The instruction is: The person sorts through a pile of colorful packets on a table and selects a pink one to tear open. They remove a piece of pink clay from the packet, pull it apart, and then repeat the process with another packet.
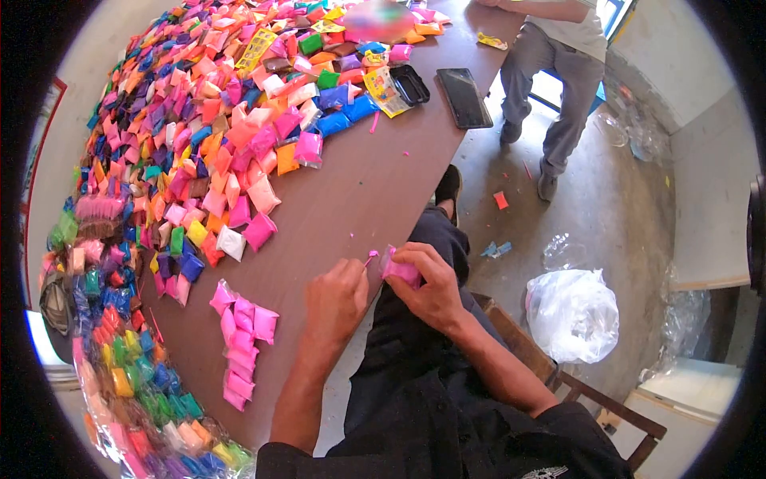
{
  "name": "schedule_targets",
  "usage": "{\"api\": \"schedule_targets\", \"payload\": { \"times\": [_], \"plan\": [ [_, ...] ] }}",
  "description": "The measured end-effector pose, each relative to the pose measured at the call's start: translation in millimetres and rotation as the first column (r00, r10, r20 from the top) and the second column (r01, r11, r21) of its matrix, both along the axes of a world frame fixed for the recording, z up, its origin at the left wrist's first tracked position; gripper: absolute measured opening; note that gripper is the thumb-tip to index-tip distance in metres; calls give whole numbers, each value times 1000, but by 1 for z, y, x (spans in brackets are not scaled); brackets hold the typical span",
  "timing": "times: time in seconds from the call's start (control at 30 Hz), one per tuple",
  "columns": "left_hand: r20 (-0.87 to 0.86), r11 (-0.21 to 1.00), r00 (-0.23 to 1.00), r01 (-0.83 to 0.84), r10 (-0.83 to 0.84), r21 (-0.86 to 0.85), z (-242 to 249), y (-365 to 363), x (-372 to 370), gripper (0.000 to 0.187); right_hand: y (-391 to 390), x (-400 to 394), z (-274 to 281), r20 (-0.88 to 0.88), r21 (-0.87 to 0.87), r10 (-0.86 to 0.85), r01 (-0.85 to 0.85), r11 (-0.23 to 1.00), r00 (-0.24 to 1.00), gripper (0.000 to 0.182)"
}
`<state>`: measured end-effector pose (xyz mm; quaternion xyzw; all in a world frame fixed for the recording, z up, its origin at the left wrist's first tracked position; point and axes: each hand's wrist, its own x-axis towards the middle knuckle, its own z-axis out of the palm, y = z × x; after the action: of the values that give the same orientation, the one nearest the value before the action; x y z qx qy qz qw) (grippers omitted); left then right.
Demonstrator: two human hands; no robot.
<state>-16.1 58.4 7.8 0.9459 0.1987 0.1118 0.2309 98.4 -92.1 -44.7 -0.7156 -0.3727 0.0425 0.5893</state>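
Note:
My right hand [431, 286] pinches a small clear packet of pink clay-like material [401, 269] above my lap, just off the table edge. My left hand [339, 294] is closed beside it, and a thin pink stick [371, 256] pokes out from its fingers toward the packet. Most of the stick is hidden in the fist. To the left of my left hand, a cluster of bright pink packets [242, 343] lies on the brown table [335, 195].
A huge heap of multicoloured packets [199, 120] covers the table's far left, with bagged packets [136, 367] nearer me. A dark tablet [464, 98] and black tray [409, 85] lie at the right edge. A person [554, 72] stands beyond; a white plastic bag [572, 315] sits on the floor.

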Motion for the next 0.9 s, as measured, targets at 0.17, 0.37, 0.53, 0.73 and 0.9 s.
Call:
{"api": "schedule_targets", "payload": {
  "times": [0.17, 0.37, 0.53, 0.73, 0.9],
  "plan": [
    [137, 986, 984, -94, 113, -138, -1, 7, 2, 8, -4, 4, 2, -159, 38, -29, 35, 999, 987, 30],
    [155, 949, 943, -271, 295, -160, -2, 22, 6, 11, -7, 14, 2, -744, 239, 94, 132, 962, 661, 26],
    [139, 956, 954, -279, 265, 93, -11, 24, 12, 11, -23, 24, 10, -904, 338, 228, 278, 899, 363, 29],
    [135, 956, 953, -282, 270, 82, -7, -9, 19, 12, -63, 42, 8, -911, 386, 280, 383, 840, 303, 41],
    [218, 932, 936, -317, 277, 177, -24, 11, 5, 17, -114, 50, -5, -901, 381, 241, 393, 837, 361, 40]
  ]
}}
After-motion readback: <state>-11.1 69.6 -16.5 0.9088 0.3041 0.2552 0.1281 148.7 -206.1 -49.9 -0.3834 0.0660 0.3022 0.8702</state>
